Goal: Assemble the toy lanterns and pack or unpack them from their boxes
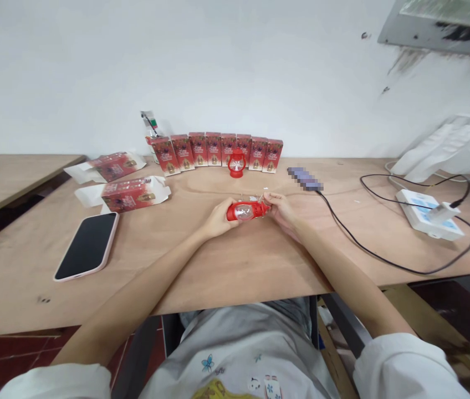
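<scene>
A small red lantern [244, 211] with a clear body lies on its side between my hands, just above the table, its top pointing right. My left hand [219, 218] is closed around the base. At the lantern's top end, my right hand [280, 209] has its fingers pinched together; a thin wire-like piece shows by the fingertips, and I cannot tell exactly what part they grip. A second red lantern [237, 164] stands upright farther back, in front of a row of red printed boxes [213, 148].
Two red boxes with open flaps [129, 194] lie at the left, near a phone [87, 245]. A blurred-out device [305, 179] sits right of centre on a black cable. At the right are a white power strip [428, 215] and white plastic bags [446, 147].
</scene>
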Tool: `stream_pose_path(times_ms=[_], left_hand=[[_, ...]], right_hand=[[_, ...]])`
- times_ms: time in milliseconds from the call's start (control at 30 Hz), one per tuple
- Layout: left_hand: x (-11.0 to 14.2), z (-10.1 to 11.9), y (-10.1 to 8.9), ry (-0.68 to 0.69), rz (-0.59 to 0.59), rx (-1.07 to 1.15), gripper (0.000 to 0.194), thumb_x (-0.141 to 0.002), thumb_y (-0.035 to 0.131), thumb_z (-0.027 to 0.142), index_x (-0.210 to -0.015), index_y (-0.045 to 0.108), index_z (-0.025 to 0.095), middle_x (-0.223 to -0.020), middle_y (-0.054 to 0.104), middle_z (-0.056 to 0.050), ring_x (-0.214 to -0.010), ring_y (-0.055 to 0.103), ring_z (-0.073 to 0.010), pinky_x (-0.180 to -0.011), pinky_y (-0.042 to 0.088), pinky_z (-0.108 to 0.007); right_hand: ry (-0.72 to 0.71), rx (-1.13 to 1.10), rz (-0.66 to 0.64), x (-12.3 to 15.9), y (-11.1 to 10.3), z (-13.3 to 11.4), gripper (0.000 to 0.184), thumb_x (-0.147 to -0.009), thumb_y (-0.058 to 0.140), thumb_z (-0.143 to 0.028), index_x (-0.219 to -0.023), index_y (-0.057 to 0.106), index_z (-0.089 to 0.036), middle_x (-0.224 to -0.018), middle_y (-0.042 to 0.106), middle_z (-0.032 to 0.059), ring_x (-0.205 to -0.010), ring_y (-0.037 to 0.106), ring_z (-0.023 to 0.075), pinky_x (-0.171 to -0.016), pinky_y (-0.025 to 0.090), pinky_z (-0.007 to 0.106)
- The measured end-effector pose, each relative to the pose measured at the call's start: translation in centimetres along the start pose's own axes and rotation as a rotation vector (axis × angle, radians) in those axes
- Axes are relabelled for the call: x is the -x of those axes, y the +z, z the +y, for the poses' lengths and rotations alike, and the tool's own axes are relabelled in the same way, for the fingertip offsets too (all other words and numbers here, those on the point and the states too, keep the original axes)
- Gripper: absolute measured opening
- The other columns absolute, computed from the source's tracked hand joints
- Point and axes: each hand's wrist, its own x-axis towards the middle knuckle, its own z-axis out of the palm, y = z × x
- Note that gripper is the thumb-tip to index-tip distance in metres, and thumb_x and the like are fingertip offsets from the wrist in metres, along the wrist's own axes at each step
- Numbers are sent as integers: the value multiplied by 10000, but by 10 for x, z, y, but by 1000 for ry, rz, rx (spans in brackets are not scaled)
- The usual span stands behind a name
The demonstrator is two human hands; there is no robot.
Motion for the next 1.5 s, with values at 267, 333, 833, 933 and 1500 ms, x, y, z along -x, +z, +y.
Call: stream_pose_path(times_ms=[267, 333, 833, 933, 1500], left_hand=[[-1, -1, 0, -70, 21, -1, 381, -632, 697, 375, -903, 518, 177, -844, 601, -8, -747, 560, -176, -673, 434, -278], [-1, -2, 1, -76, 16, 2, 401, -643, 698, 403, -919, 518, 174, -861, 603, -17, -763, 567, -184, -685, 438, -285], [-1, 2, -8, -56, -148, 188, 514, -643, 733, 419, -1050, 560, 157, -1020, 629, -52, -927, 587, -219, -852, 456, -342], [-1, -3, -5, -75, -116, 154, 500, -669, 707, 446, -1056, 562, 165, -983, 633, -45, -876, 584, -208, -810, 462, -337], [1, -2, 1, -129, 48, -387, 491, -763, 581, 554, -1098, 583, 195, -1045, 591, -91, -1029, 513, -291, -901, 376, -419]], right_hand=[[-19, -10, 97, -5, -10, -4, 368, -550, 807, -443, -595, 550, -183, -537, 364, -65, -499, 323, 67, -491, 329, 233], [-54, 6, 120, -6, -12, -5, 332, -570, 803, -432, -637, 595, -182, -537, 368, -65, -502, 324, 67, -504, 339, 235], [-29, 47, 81, -4, -13, -3, 311, -591, 790, -439, -646, 617, -186, -524, 340, -71, -492, 307, 71, -514, 336, 246], [-83, 68, 151, -7, -16, -3, 317, -586, 787, -459, -632, 626, -189, -504, 314, -72, -484, 289, 75, -500, 313, 254], [-708, 804, 487, 24, 15, -17, 238, -820, 582, -459, -767, 645, -235, -778, 599, 46, -836, 505, 209, -894, 351, 397]])
